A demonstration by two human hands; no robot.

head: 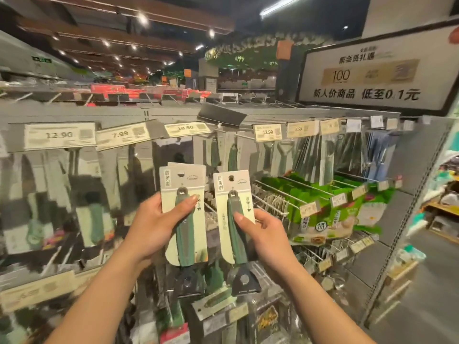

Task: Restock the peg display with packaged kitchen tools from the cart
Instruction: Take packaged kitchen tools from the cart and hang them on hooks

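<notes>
Two packs: being held up side by side in front of the peg display (pixel 74 175), close together but not touching, both upright, turning printed faces toward the camera.
Left pack (pixel 182 175): sitting in the left grip (pixel 154 224), showing a pale card with a hang hole at the top, a green-handled tool running down the middle and a dark head poking out below the card's bottom edge.
Left grip: clamping on the left pack, pressing a thumb across the green handle and wrapping fingers behind the card.
Right pack (pixel 231 184): riding slightly lower in the right grip (pixel 265 232), carrying the same pale card, green handle and dark head.
Right grip: clamping on the right pack, laying a thumb on the handle and curling fingers behind the card's right edge.
Peg display: standing just behind both packs, holding rows of hanging packaged tools, blurring heavily toward the left.
Price tags (pixel 59 135): running along the top rail, reading 12.90, 7.99 and 10.50 from the left.
Green packets (pixel 357 204): hanging on wire pegs to the right of the packs, on a lower tier.
Promotional sign (pixel 372 78): looming at upper right above the display, showing a large 100 and the figure 0.1.
Ceiling lights (pixel 142 18): glowing in rows over the aisles beyond.
</notes>
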